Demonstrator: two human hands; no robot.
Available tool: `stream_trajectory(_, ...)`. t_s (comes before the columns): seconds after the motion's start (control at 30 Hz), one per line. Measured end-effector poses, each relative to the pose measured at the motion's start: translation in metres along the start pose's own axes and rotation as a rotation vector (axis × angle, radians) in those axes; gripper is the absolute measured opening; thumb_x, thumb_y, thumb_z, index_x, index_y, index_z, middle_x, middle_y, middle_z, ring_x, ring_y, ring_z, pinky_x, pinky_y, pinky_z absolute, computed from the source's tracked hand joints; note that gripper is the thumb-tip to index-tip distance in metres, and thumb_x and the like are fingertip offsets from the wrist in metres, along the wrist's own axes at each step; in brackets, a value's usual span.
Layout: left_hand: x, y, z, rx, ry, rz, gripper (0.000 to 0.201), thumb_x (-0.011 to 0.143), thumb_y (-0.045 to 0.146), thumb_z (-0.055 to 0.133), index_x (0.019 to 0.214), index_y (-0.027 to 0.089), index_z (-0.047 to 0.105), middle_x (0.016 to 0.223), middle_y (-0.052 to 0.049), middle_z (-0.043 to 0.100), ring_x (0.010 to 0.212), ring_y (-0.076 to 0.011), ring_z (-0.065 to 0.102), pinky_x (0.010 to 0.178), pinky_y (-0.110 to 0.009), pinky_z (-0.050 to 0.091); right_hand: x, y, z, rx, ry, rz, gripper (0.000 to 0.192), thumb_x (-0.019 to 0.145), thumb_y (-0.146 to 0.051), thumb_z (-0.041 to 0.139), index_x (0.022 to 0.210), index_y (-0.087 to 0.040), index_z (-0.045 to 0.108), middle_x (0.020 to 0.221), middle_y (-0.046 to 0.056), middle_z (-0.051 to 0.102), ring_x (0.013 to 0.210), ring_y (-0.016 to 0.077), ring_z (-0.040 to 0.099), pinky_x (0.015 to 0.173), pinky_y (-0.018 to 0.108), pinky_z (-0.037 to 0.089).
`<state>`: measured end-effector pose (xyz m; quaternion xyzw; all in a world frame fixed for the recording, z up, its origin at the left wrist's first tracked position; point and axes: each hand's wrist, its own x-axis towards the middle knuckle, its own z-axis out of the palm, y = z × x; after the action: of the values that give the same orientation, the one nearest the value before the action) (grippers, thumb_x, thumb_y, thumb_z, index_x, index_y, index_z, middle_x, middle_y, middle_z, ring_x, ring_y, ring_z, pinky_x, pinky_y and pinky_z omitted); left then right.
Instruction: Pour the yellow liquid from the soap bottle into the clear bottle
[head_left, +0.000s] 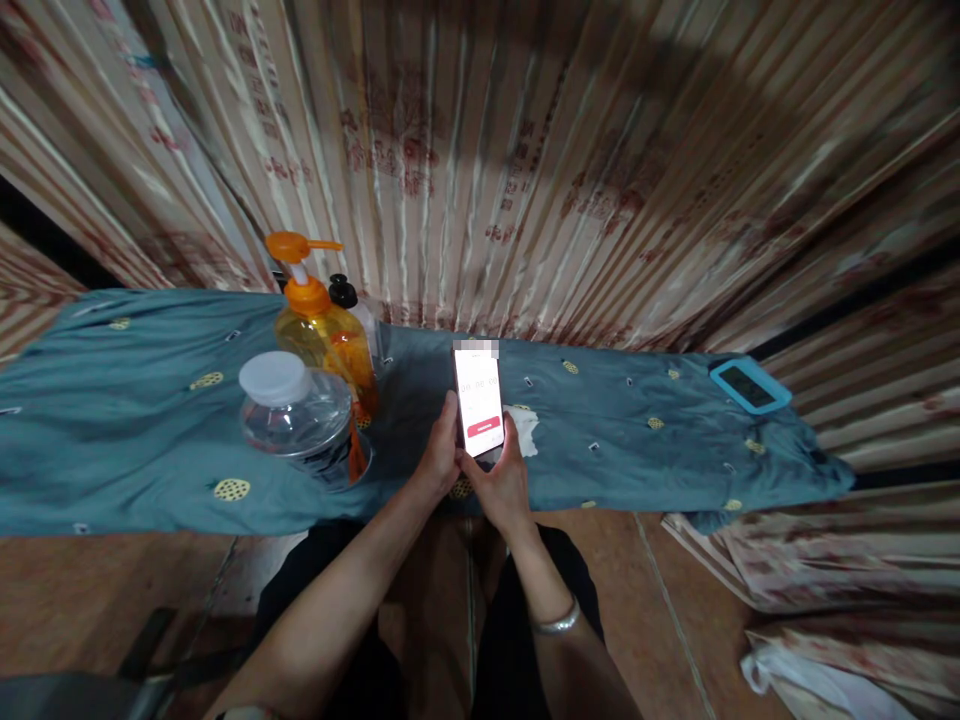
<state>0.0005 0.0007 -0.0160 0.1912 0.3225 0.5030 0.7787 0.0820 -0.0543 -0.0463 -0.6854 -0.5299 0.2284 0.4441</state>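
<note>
Phone [478, 402] in both your hands, right of the see-through jar [289, 420]

You hold the phone up over the cloth-covered table [637, 470], a short way right of the jar. The table's near edge runs in front of the jar. Its far edge runs behind the jar, along the striped curtain [465, 150]. Left of the jar you have a wide stretch of table top. Right of the jar, past your hands, a long stretch runs to the blue gadget [748, 386]. Behind the jar it is tight: the orange pump bottle [319, 332] and a black-topped bottle [366, 322] stand close together. Some white paper [527, 430] lies right of the jar, just beside your right hand [504, 488].

Your left hand [437, 455] is curled on the phone's left side. Your right hand pinches its bottom and right side. The phone's screen glows white, with a row of grey zeros and a red button [484, 427] low down. Small blurry squares hide its top.
</note>
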Motion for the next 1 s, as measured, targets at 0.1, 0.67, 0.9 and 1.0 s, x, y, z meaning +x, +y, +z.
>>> stream_trajectory(0.1,0.001,-0.001,-0.002,0.015,-0.010,0.009,0.054,0.086,0.054,0.047,0.109,0.008,0.065,0.094,-0.011,0.075,0.096,-0.0243,0.069,0.092,-0.035,0.053,0.002,-0.004,-0.003,0.007,-0.018,0.036,0.087,0.070,-0.047,0.070,0.139,-0.009,0.033,0.132,0.014,0.047,0.118,0.0259,0.048,0.101,0.038,0.039)
stream_trajectory(0.67,0.003,0.002,-0.006,0.199,-0.225,-0.018,0.067,0.067,0.067,0.061,0.109,0.015,0.066,0.109,-0.013,0.070,0.104,-0.0273,0.064,0.094,-0.038,0.048,0.006,0.009,-0.061,0.650,-0.151,0.141,0.052,0.068,-0.041,0.073,0.109,-0.013,0.060,0.093,0.003,0.064,0.085,0.0173,0.056,0.079,0.027,0.043)
stream_trajectory(0.9,0.000,0.007,-0.009,0.367,-0.076,0.105,0.042,0.058,0.047,0.078,0.079,0.012,0.068,0.082,-0.009,0.074,0.081,-0.0221,0.069,0.082,-0.037,0.052,0.000,0.072,-0.152,0.670,0.153,0.338,0.056,0.059,-0.047,0.080,0.101,-0.014,0.067,0.085,0.003,0.063,0.075,0.0117,0.056,0.072,0.019,0.045)
stream_trajectory(1.0,-0.001,0.007,-0.009,0.428,-0.067,0.100,0.035,0.052,0.038,0.083,0.069,0.013,0.065,0.066,-0.003,0.070,0.064,-0.0151,0.066,0.070,-0.029,0.053,0.011,0.102,-0.208,0.687,0.327,0.532,0.055,0.043,-0.045,0.084,0.084,-0.013,0.067,0.081,0.004,0.065,0.068,0.0123,0.059,0.063,0.019,0.050)
